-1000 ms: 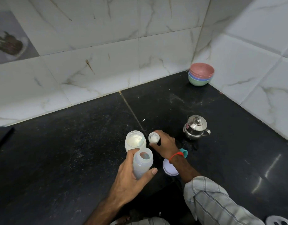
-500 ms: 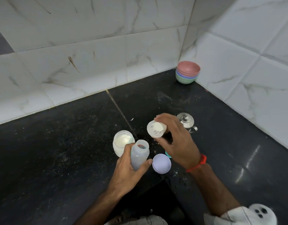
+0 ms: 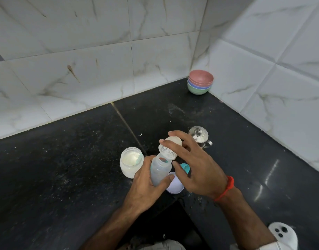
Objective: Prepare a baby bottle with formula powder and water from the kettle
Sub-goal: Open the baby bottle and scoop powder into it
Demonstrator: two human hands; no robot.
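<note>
We hold the clear plastic baby bottle [image 3: 159, 171], open-mouthed, over the black counter [image 3: 65, 168] w/ left hand [image 3: 146, 188] wrapped round it. Right hand [image 3: 194, 166] pinches a small powder-dusted cup [image 3: 169, 147], tipped at the bottle's mouth. Open white powder jar [image 3: 131, 162] just left; steel kettle [image 3: 199, 135] behind.

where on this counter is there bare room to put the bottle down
Bare: the counter left of the powder jar, and between the kettle and the bowls. Crowded: around the bottle, beside the lilac cap.
</note>
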